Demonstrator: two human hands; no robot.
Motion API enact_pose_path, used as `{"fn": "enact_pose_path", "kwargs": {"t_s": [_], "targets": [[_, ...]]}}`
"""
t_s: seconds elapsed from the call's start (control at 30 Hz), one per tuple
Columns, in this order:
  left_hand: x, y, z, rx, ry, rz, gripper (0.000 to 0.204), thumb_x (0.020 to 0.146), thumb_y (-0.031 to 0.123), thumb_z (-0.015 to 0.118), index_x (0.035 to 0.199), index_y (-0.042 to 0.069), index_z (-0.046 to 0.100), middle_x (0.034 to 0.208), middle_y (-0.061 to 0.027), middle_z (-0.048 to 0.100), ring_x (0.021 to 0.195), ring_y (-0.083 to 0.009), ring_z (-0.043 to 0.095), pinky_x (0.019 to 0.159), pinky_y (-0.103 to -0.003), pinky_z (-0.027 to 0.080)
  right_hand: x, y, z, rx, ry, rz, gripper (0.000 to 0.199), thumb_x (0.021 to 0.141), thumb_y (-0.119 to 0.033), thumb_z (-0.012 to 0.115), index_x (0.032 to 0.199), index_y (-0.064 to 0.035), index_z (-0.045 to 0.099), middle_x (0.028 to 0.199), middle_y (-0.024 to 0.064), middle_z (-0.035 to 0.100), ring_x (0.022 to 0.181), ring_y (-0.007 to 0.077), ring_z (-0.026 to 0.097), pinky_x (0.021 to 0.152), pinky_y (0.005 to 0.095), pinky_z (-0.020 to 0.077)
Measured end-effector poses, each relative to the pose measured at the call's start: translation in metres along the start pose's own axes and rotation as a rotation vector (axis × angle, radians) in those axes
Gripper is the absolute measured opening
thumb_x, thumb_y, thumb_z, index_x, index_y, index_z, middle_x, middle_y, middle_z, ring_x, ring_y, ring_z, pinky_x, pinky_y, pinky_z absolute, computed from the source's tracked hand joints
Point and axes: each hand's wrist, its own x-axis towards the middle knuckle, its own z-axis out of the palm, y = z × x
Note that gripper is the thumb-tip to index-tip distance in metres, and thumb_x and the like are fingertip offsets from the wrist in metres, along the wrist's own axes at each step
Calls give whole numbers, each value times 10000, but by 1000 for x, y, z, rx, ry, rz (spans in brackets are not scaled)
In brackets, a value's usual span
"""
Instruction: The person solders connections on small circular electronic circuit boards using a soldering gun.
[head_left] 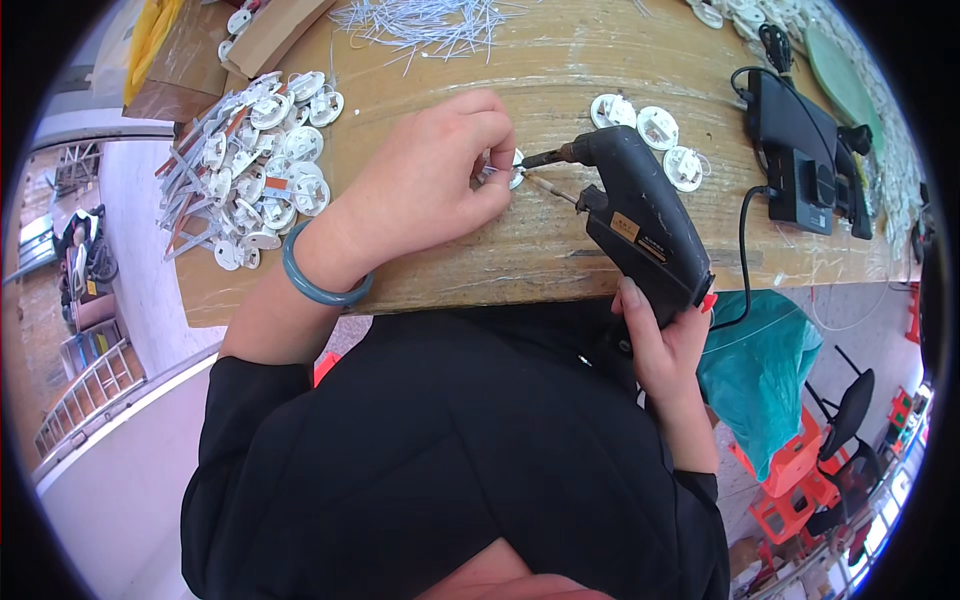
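Pinching white disc point(512, 170), soldering gun point(640, 225) tip touching.

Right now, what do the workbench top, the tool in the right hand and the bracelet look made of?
Workbench top: likely wood, bare and worn; tan with streaky grain.
Soldering gun in the right hand: matte black body, probably plastic, with a metal-looking tip.
Bracelet on the left hand's wrist: smooth, glossy grey-green ring, perhaps jade or glass; cannot tell which.
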Motion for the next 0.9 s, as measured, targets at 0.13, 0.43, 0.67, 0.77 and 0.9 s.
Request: {"fn": "enact_pose_path", "kwargs": {"t_s": [0.13, 0.43, 0.67, 0.77, 0.9], "targets": [[0, 0, 0, -3, -6, -1, 75, 774, 60, 637, 782, 12, 580, 855, -119, 582, 733, -288, 635, 664, -384, 522, -1, -3, 3, 267, 37, 29, 350, 899, -30, 654, 1223, 45, 546, 979, 81, 638, 814, 128, 615, 745, 261, 490], [-1, 0, 0, 8, -24, -11, 96, 788, 0, 642, 809, -1, 549, 881, -66, 545, 686, -148, 575, 624, -267, 490, 3, -6, 6, 323, 69, 49, 349, 904, -11, 642, 1231, 37, 530, 963, 69, 643, 760, 104, 606, 683, 240, 486], [0, 1, 0, -5, -28, -33, 91, 790, 3, 638, 808, -5, 549, 886, -67, 545, 695, -144, 586, 627, -261, 496, 1, 2, -1, 150, 16, 55, 423, 872, -3, 672, 1261, 46, 513, 1063, 104, 641, 909, 150, 609, 826, 275, 479], [0, 1, -1, -4, -31, -28, 90, 792, 5, 637, 804, -5, 548, 885, -67, 545, 698, -145, 588, 627, -261, 498, 1, 2, -2, 117, 8, 60, 442, 857, -11, 686, 1261, 53, 517, 1081, 123, 633, 987, 184, 604, 898, 299, 462], [-1, 1, -1, 0, -26, -28, 91, 793, 5, 637, 800, -4, 546, 885, -67, 545, 699, -145, 586, 625, -261, 499, 2, -2, -2, 85, -3, 74, 440, 854, -16, 688, 1257, 57, 528, 1117, 137, 623, 1014, 200, 605, 917, 306, 459]]}}
